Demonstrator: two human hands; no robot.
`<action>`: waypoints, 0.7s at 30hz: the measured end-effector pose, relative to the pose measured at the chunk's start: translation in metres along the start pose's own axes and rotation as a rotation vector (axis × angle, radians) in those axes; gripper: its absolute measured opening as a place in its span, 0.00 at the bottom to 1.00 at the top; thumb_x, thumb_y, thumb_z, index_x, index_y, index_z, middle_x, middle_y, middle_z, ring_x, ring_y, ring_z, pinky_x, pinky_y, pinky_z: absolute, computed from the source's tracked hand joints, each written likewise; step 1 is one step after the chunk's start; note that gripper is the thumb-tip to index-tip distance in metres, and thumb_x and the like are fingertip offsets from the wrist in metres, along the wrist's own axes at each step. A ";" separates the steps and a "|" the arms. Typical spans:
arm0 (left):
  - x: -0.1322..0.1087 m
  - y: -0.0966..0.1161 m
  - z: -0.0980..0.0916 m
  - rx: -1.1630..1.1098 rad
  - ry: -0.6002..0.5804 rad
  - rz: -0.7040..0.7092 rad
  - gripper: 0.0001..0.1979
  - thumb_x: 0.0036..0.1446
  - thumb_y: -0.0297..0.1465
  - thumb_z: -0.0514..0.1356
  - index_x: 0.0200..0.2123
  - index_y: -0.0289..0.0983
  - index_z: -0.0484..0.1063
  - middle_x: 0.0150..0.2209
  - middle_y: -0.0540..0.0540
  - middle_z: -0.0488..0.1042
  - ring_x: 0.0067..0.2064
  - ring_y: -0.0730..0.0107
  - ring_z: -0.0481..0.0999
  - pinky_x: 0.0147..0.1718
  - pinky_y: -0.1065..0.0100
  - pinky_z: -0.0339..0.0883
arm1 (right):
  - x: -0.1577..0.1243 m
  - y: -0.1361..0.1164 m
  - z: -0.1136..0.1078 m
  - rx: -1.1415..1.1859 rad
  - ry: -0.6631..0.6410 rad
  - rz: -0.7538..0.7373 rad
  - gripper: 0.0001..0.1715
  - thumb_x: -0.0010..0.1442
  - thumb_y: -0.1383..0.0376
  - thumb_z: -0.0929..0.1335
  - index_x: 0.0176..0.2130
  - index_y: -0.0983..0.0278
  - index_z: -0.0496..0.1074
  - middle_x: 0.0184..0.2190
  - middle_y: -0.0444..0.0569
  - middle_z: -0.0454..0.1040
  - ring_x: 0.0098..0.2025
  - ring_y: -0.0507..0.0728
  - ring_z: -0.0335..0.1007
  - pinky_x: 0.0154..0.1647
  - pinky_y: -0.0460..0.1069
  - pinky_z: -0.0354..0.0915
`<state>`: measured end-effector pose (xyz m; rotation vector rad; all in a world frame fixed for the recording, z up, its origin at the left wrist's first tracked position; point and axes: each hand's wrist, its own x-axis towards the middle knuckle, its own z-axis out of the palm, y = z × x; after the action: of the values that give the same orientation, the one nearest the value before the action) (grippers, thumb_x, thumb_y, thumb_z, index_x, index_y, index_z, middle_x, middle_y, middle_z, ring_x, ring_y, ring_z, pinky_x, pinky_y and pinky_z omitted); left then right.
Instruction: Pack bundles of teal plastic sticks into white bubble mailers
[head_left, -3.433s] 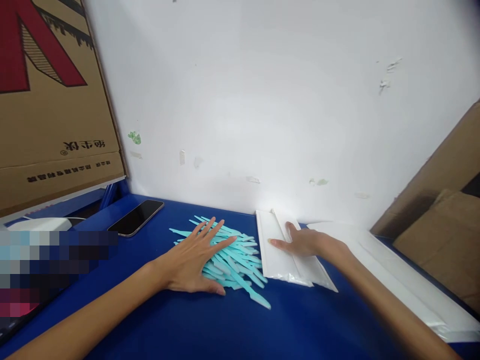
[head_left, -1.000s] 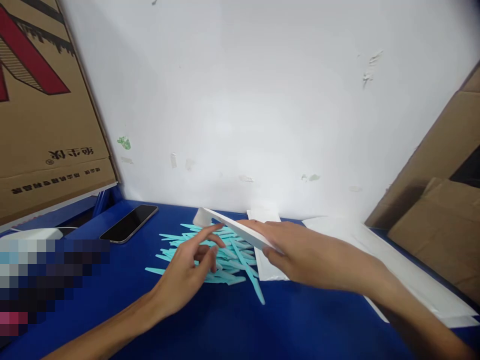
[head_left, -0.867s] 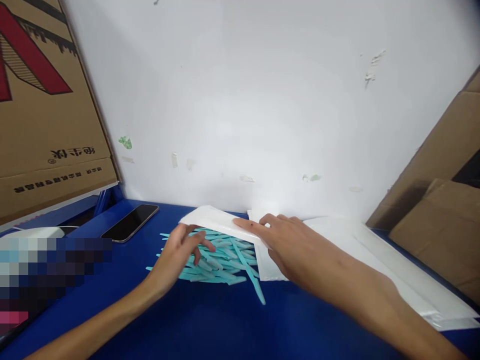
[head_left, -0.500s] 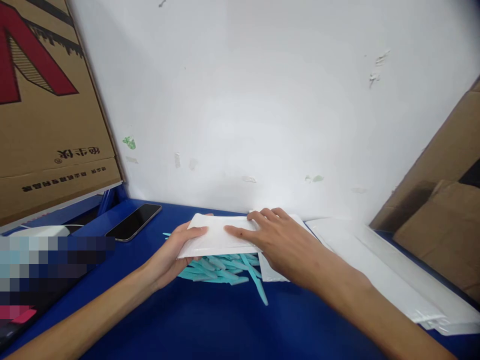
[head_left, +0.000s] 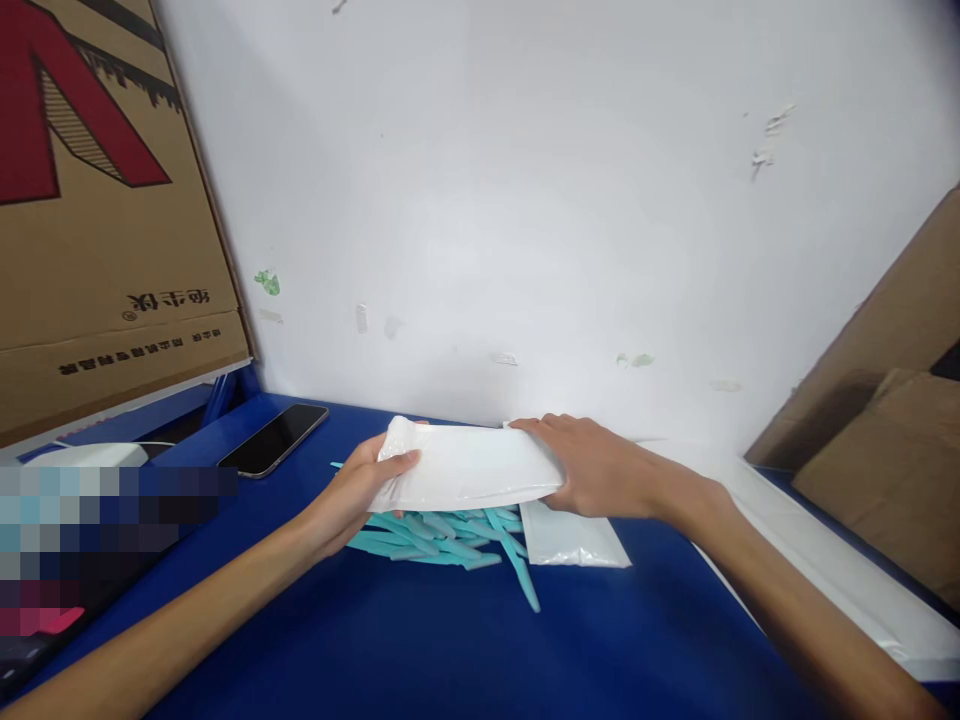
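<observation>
A white padded mailer (head_left: 472, 465) is held up level between my two hands, its long side running left to right. My left hand (head_left: 367, 480) grips its left end, the thumb lying on the front face and the other fingers behind. At the right end my right hand (head_left: 592, 462) is closed around the edge, with some fingertips hidden. Below and behind the mailer lies a pile of slim teal plastic sticks (head_left: 442, 540), partly covered by it. A second white mailer (head_left: 574, 538) rests on the blue table (head_left: 390, 640), to the right of the pile.
A phone (head_left: 276, 440) lies at the back left of the table, near a white object with a cable (head_left: 90, 455). More white mailers (head_left: 825, 570) lie on the right, partly behind my forearm. Cardboard (head_left: 112, 220) stands at both sides, and a white wall (head_left: 480, 200) rises behind.
My right hand has slid from the mailer's front face to its right end, uncovering more of the face. The second mailer shows more now. The view has shifted slightly.
</observation>
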<state>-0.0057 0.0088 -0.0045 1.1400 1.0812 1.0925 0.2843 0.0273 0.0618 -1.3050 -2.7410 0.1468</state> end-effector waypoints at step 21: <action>0.014 -0.028 -0.038 1.205 -0.332 0.565 0.33 0.69 0.46 0.47 0.72 0.46 0.38 0.73 0.46 0.37 0.72 0.46 0.38 0.68 0.44 0.38 | 0.009 0.008 -0.055 -0.017 -0.211 0.139 0.36 0.49 0.42 0.73 0.54 0.50 0.73 0.47 0.49 0.79 0.46 0.67 0.75 0.39 0.53 0.65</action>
<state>-0.0385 0.0252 -0.0374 2.5928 1.1719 0.5240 0.2926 0.0416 0.1160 -1.5691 -2.8241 0.2889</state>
